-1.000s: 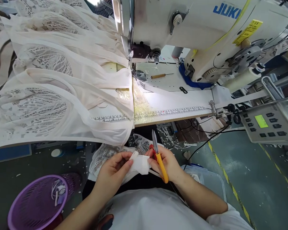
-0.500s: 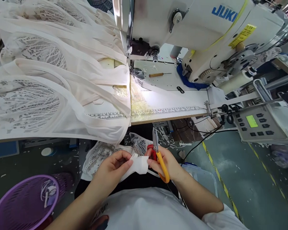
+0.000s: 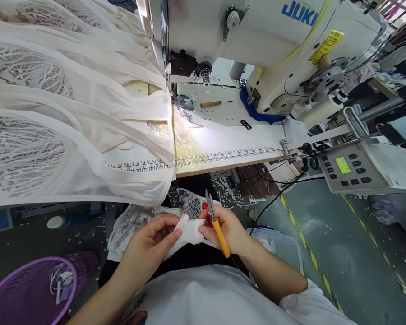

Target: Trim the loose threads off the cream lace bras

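Over my lap, my left hand point(image 3: 155, 239) pinches a strip of white fabric point(image 3: 192, 232) between thumb and fingers. My right hand point(image 3: 225, 228) grips scissors point(image 3: 219, 235) with orange and red handles, their blades pointing up and away from me. Its thumb and fingertip also hold the right end of the white fabric. Lace fabric point(image 3: 131, 228) lies on my lap behind my left hand. Cream garments with lace panels point(image 3: 84, 131) are spread over the left of the sewing table, one edge hanging over its front.
A sewing machine point(image 3: 270, 31) stands on the table point(image 3: 230, 140), with a wooden-handled awl point(image 3: 210, 104) beneath its arm. A control panel point(image 3: 355, 169) is at right, a purple basket point(image 3: 23, 289) at lower left, and a clear bin point(image 3: 284, 248) by my right forearm.
The view has shifted, so the machine and table appear farther left. The scissors have turned in my right hand and their blades tilt more to the left. Both hands still hold the white fabric.
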A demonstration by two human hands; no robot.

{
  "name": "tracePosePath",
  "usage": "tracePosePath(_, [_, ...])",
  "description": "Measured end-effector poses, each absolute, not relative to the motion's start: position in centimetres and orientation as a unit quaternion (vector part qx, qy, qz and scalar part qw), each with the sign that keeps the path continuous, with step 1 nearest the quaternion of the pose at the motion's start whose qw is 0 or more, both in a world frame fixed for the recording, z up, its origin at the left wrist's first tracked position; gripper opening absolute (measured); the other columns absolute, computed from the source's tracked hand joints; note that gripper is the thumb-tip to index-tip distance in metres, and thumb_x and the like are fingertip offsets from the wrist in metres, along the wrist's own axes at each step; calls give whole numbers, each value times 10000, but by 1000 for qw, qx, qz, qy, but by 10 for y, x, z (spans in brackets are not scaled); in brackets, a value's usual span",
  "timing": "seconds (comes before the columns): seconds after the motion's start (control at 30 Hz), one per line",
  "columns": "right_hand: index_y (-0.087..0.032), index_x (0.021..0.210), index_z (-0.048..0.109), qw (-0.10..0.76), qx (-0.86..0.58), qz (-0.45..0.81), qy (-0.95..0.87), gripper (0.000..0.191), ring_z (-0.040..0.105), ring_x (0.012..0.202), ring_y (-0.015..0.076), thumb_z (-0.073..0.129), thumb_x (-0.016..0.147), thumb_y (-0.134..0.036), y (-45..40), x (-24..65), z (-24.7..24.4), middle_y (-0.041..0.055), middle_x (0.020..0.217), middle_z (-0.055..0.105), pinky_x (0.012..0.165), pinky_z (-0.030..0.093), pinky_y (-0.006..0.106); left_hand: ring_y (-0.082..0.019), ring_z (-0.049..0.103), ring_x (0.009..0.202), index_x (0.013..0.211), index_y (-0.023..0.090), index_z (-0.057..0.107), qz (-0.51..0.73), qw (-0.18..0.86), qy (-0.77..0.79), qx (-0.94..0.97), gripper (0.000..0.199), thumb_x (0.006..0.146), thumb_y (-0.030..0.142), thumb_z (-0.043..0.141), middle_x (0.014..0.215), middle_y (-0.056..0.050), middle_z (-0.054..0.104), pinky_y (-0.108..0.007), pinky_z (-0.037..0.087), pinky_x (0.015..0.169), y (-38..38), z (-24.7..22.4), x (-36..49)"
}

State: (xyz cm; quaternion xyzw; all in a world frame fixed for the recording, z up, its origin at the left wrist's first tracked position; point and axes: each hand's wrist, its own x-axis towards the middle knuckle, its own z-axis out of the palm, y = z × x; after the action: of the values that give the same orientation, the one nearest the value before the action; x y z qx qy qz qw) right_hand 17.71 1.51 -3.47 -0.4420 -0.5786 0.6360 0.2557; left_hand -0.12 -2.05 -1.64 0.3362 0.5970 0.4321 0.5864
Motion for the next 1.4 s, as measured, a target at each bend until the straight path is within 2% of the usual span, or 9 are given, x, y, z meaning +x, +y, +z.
tracePosePath(0.1, [-177, 716, 478, 248, -440, 611, -610, 243, 395, 557, 91, 651, 664, -339, 16, 179, -35, -29, 652, 455, 522, 355, 215, -185, 585, 742, 596, 207, 677, 429, 602, 583, 338, 98, 585, 297, 714, 749, -46, 651, -242, 466, 686, -20, -18, -2])
tracePosePath(0.27, [-179, 649, 424, 237, -440, 595, -629, 266, 374, 546, 86, 629, 684, -345, 17, 181, -32, -34, 626, 421, 500, 332, 205, -150, 552, 622, 620, 192, 664, 405, 660, 557, 302, 160, 580, 336, 723, 650, -28, 633, -222, 449, 587, -20, -21, -1])
tracePosePath(0.43, [-179, 764, 463, 224, -388, 598, -665, 344, 472, 609, 112, 589, 711, -494, 25, 192, -22, 11, 739, 510, 553, 408, 228, -100, 496, 560, 631, 187, 631, 403, 654, 573, 285, 161, 606, 321, 716, 611, 19, 593, -178, 400, 533, -23, -19, 0])
tracePosePath(0.5, [-174, 815, 473, 189, -351, 575, -714, 452, 487, 636, 132, 535, 705, -608, 32, 202, -18, 29, 756, 517, 569, 417, 244, -102, 500, 571, 630, 184, 624, 398, 664, 559, 299, 161, 622, 322, 706, 617, 19, 594, -177, 400, 542, -22, -19, -1])
tracePosePath(0.63, [-166, 760, 501, 81, -290, 496, -814, 624, 450, 599, 131, 355, 685, -768, 45, 224, -13, 16, 667, 486, 537, 379, 237, -103, 495, 561, 627, 180, 622, 379, 680, 528, 339, 158, 648, 325, 682, 602, 18, 587, -182, 392, 534, -19, -18, -5])
tracePosePath(0.87, [-144, 773, 570, -44, -222, 515, -827, 668, 424, 518, 99, 283, 739, -746, 45, 241, -16, -7, 606, 488, 481, 331, 202, -117, 481, 537, 592, 178, 627, 382, 665, 515, 382, 160, 667, 319, 639, 561, 12, 565, -202, 390, 512, -17, -14, -4])
tracePosePath(1.17, [-145, 745, 581, -36, -226, 554, -801, 643, 446, 546, 103, 332, 725, -738, 40, 234, -21, -7, 618, 498, 504, 344, 206, -113, 447, 504, 596, 178, 629, 359, 662, 524, 398, 173, 673, 333, 629, 538, 10, 539, -197, 359, 465, -20, -13, -5])
tracePosePath(1.27, [-153, 647, 528, -20, -222, 620, -752, 616, 404, 503, 87, 390, 684, -751, 39, 228, -25, -30, 561, 447, 472, 325, 198, -110, 450, 515, 606, 180, 628, 348, 678, 515, 392, 155, 670, 321, 638, 553, 11, 551, -194, 362, 478, -21, -14, -5])
tracePosePath(1.4, [-169, 593, 460, 76, -271, 716, -639, 548, 285, 375, 55, 429, 717, -702, 37, 225, -31, -68, 451, 340, 370, 229, 190, -103, 467, 538, 618, 180, 627, 364, 690, 508, 365, 151, 674, 317, 652, 577, 14, 563, -187, 375, 508, -22, -17, -10])
